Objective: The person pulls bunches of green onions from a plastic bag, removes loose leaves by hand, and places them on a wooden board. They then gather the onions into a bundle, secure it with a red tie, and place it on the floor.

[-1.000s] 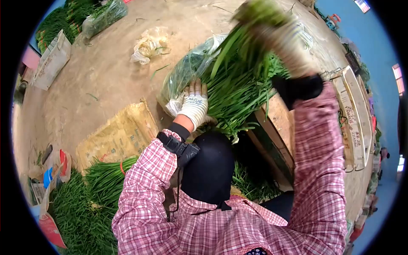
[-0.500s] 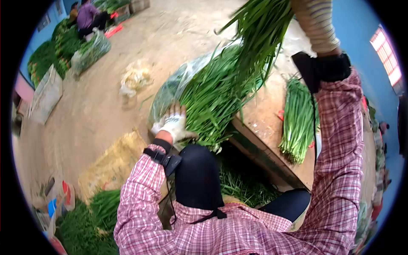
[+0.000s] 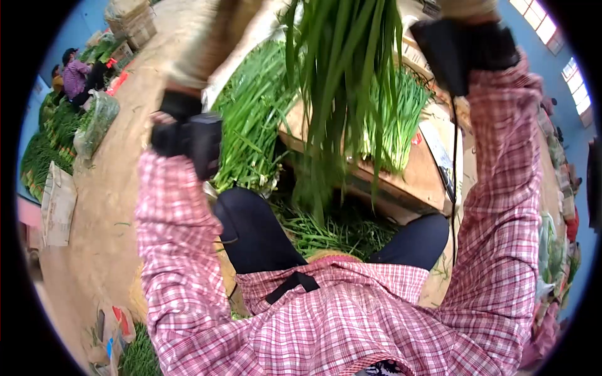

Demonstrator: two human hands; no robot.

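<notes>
A bunch of garlic chives [image 3: 345, 75] hangs leaf tips down in front of me, its upper end cut off by the top edge. My right hand [image 3: 467, 7], in a pale glove, is raised at the top right; its fingers are out of view, but the bunch hangs from its side. My gloved left hand [image 3: 219, 37] is raised at the top left, smeared by motion, with its fingers hidden. Behind the hanging leaves, another bunch of chives [image 3: 395, 125] lies on a low wooden surface [image 3: 414, 191]. A big heap of chives [image 3: 251, 113] lies to the left.
Loose green leaves [image 3: 338, 232] cover the ground between my knees. A knife-like tool [image 3: 446, 182] lies at the wooden surface's right edge. At the far left, a co-worker in purple [image 3: 76, 78] sits by heaped greens [image 3: 56, 138] and a plastic bag [image 3: 97, 122].
My left hand has left the heap and risen to the top of the view. The hanging bunch has moved left and lower, in front of my knees. The view has shifted.
</notes>
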